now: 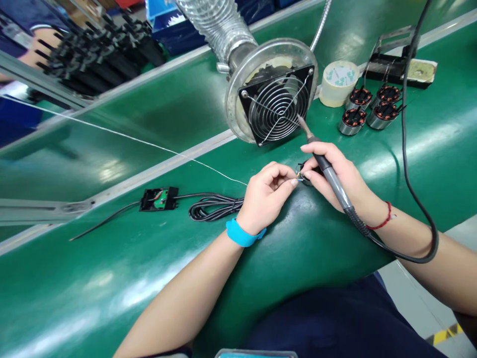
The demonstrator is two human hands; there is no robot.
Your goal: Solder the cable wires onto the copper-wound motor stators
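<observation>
My right hand (pixel 341 174) grips a soldering iron (pixel 333 184). Its tip points up and away, in front of the fan grille. The thumb and index finger of that hand also touch a small dark part (pixel 306 181), mostly hidden by the fingers. My left hand (pixel 265 196), a blue band at its wrist, pinches thin wires (pixel 299 176) against this part. A thin pale strand (pixel 175 151), which looks like solder wire, runs from the upper left to my left hand. Beside that wrist lies a coiled black cable (pixel 214 208).
A fume extractor fan (pixel 281 113) with a metal hose stands just beyond my hands. Several copper-wound motor stators (pixel 354 119), a tape roll (pixel 338 84) and an iron stand (pixel 395 69) are at right. An open black box (pixel 160 199) with a green board lies left.
</observation>
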